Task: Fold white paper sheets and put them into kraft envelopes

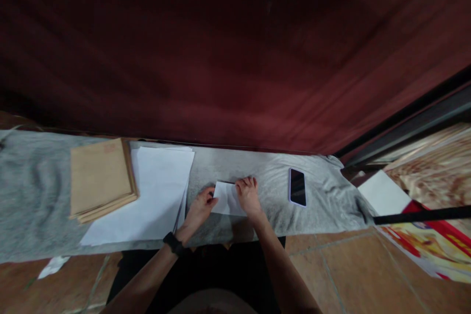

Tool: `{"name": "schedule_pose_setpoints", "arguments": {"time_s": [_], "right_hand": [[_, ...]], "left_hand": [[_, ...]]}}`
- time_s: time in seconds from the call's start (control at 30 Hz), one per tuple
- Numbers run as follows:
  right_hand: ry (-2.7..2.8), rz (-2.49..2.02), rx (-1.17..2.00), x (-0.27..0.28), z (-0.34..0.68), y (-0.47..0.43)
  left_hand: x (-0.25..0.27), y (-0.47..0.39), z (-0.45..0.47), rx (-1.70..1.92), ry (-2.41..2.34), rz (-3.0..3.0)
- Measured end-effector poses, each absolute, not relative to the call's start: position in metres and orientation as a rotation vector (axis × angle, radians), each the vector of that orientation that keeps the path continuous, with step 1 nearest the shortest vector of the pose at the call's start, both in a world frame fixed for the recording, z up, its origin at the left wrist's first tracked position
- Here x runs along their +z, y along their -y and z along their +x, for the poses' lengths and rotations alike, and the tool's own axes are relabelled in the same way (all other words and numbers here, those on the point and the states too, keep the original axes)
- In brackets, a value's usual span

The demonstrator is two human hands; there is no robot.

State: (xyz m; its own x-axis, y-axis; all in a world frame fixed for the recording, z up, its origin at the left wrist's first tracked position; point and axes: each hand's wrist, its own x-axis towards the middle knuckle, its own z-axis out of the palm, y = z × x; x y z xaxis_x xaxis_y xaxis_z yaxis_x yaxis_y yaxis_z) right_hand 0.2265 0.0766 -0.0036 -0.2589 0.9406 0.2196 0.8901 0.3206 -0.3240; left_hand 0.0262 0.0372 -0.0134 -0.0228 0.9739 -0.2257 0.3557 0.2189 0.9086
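A small folded piece of white paper (225,199) lies on the grey cloth between my two hands. My left hand (201,207), with a black watch on its wrist, pinches the paper's left edge between thumb and fingers. On the right end, the fingers of my right hand (248,195) are bent over the paper and press on it. That end of the paper is partly hidden under the hand. Left of my hands is a stack of large white sheets (158,191), partly covered by a pile of brown envelopes (101,176).
A phone (298,187) with a dark screen lies on the grey cloth (272,169) to the right. Behind the cloth rises a dark red panel (235,83). At the far right are a black bar (423,215) and a colourful printed box (437,248). A white scrap (53,266) lies on the tiled floor.
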Motion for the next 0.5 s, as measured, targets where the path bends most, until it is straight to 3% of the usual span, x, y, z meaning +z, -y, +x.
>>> {"name": "schedule_pose_setpoints", "arguments": {"time_s": [0.37,0.5], "right_hand": [[2.303,-1.545,0.075,-0.030,0.205,-0.014],[2.333,-1.562,0.041,-0.031,0.207,-0.014]], "left_hand": [[0.002,-0.021,0.037,0.498,-1.867,1.683],[0.004,-0.020,0.052,0.539,-1.969,1.976]]}}
